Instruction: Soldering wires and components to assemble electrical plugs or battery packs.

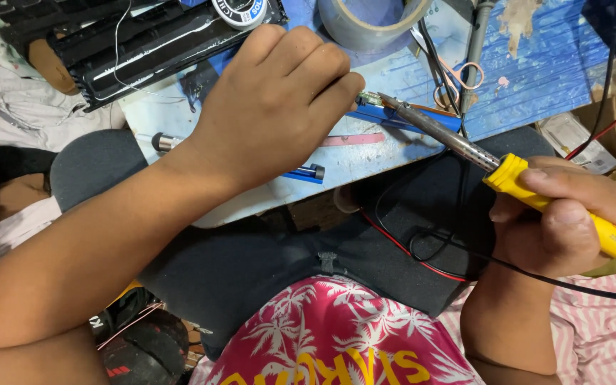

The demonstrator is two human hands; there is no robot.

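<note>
Pinching a small green circuit piece [369, 98] between thumb and fingertips, the left hand [276, 100] reaches across the middle of the scene and holds that piece just above the pale blue bench [365, 160], at the far end of its curled fingers. The right hand [572, 217] is closed in a firm grip around the yellow handle of a soldering iron [465, 146], low at the right and nearer the body. The iron's long axis runs from that handle up and to the left, its metal shaft slanting toward the far left, and its tip sits right at the circuit piece, touching or nearly so; the exact contact is too small to tell. So the piece lies up and left of the right hand, straight along the line of the iron, and right at the fingertips of the left hand, which is by far the nearer of the two. A blue strip [408, 117] lies under the tip on the bench. Farther off sit a roll of clear tape [372, 25], scissors with pinkish handles [458, 78], and a spool of solder wire [240, 11] resting on a long black device [151, 46] at the far left. A red and a black wire [422, 260] trail over the dark cloth on the lap.
</note>
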